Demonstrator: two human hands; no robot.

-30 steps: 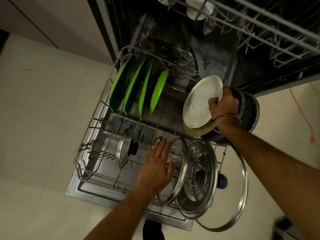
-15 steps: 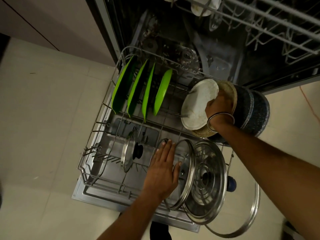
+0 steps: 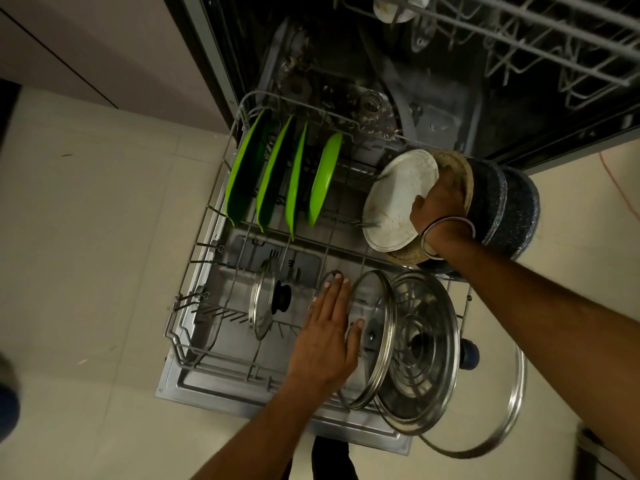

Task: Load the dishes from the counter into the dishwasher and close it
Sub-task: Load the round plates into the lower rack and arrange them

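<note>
Left hand point(image 3: 327, 336): your straight fingers press flat on the glass lid point(image 3: 369, 337).
Right hand point(image 3: 441, 202): you grip the white plate point(image 3: 394, 199).

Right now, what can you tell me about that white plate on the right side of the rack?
The white plate is round, flat and pale, with faint smears. It stands tilted on edge in the lower rack, right of the green plates. The right hand grips its right rim; a tan plate sits close behind it.

The right hand point(image 3: 437, 202) hides part of the white plate point(image 3: 398, 199); its fingertips are unseen.
</note>
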